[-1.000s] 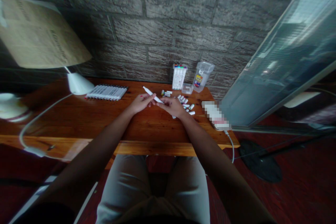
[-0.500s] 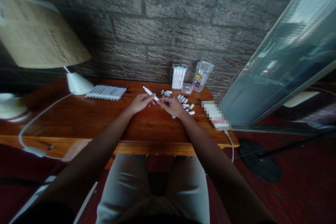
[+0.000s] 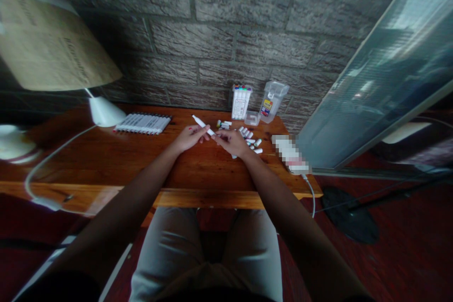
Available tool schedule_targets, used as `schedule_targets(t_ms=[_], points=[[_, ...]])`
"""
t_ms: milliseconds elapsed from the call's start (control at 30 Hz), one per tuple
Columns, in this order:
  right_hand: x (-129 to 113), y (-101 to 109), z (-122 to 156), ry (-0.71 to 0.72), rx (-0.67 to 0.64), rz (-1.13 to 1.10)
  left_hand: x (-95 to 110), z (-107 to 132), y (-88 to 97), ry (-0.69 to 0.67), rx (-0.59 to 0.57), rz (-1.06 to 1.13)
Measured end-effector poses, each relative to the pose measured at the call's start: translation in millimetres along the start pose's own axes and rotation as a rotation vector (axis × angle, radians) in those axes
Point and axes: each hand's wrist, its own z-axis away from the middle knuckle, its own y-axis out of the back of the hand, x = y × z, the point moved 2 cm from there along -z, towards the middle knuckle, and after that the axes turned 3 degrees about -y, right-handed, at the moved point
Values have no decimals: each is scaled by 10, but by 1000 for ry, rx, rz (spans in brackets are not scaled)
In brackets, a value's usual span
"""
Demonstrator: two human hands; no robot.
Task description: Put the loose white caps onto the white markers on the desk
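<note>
A white marker (image 3: 200,121) slants between my two hands above the middle of the wooden table. My left hand (image 3: 191,138) is closed on its barrel, thumb on top, and a small red mark shows on the skin. At the marker's lower right end, the fingers of my right hand (image 3: 230,141) are closed round it. Several loose marker caps (image 3: 249,137) lie just behind and to the right of my right hand, which partly hides them. To the left, a row of white markers (image 3: 144,123) lies side by side.
Upright at the back stand a case of markers (image 3: 241,102) and a clear plastic container (image 3: 272,103), with a small clear lid (image 3: 251,118) between them. A lamp (image 3: 102,111) stands at left, a cup (image 3: 16,144) beyond it. A pixelated device (image 3: 290,153) with a cable lies at right.
Almost nothing differs. Both hands keep the marker in the same pose, and the whole view has shifted very slightly.
</note>
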Motion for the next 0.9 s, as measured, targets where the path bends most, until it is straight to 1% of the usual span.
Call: schedule_targets(t_ms=[700, 900], points=[[-6, 1, -4, -8, 5, -15, -58, -16, 22, 2, 5, -48], [3, 0, 0, -7, 10, -25, -39, -14, 21, 7, -4, -32]])
